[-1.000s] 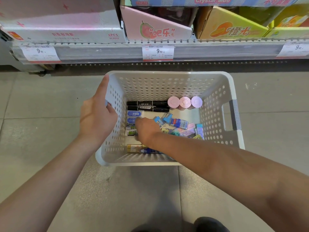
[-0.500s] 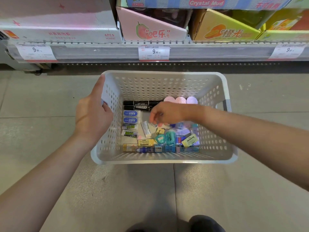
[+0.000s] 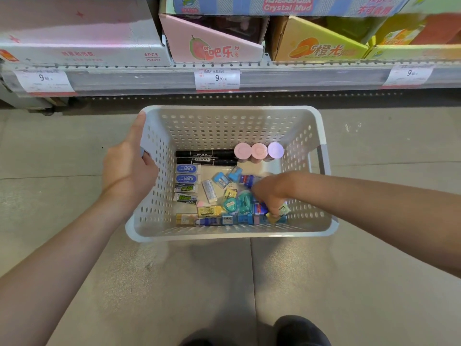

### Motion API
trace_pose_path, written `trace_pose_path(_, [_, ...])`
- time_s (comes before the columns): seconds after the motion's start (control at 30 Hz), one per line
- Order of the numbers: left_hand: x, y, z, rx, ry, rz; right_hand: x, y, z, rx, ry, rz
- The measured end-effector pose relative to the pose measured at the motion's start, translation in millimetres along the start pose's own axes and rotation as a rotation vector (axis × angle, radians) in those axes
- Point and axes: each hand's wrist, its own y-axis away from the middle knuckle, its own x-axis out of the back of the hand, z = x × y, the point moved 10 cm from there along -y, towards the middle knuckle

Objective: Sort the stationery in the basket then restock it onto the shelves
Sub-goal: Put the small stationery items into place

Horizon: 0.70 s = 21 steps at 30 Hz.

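The white perforated basket (image 3: 232, 126) hangs above the tiled floor (image 3: 174, 283) in front of the bottom shelf (image 3: 299, 76), and the sorting inside it looks partly done. Along the far wall two black markers (image 3: 205, 154) lie side by side, with three round-capped tubes (image 3: 259, 151), two pink and one lilac, standing in a row just to their right. Down the left wall a column of erasers (image 3: 187, 174) is lined up: two blue-labelled ones, then two with green print. The rest, in the near right part of the floor of the basket, is a loose jumble of blue sharpeners (image 3: 222, 179), teal correction tapes (image 3: 238, 203) and yellow-wrapped pieces, so that group remains to be ordered.

The left hand (image 3: 127, 168) grips the basket's left handle, thumb along the rim. The right hand (image 3: 270, 193) is down in the jumble, fingers curled among the small items; whether they actually pinch one I cannot tell.

Nothing from the basket sits on the shelf, so by my reading restocking has not begun.
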Motion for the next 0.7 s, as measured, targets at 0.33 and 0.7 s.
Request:
trace_pose_path(0.33, [0.9,0.9,-0.9,0.027,0.05,0.007,3.1,-4.9,-5.1,-0.029,0.016,0.037])
trace_pose_path(0.7, [0.9,1.9,1.4,-0.007,0.027,-0.007,6.0,-6.0,-0.9,-0.029,0.027,0.085])
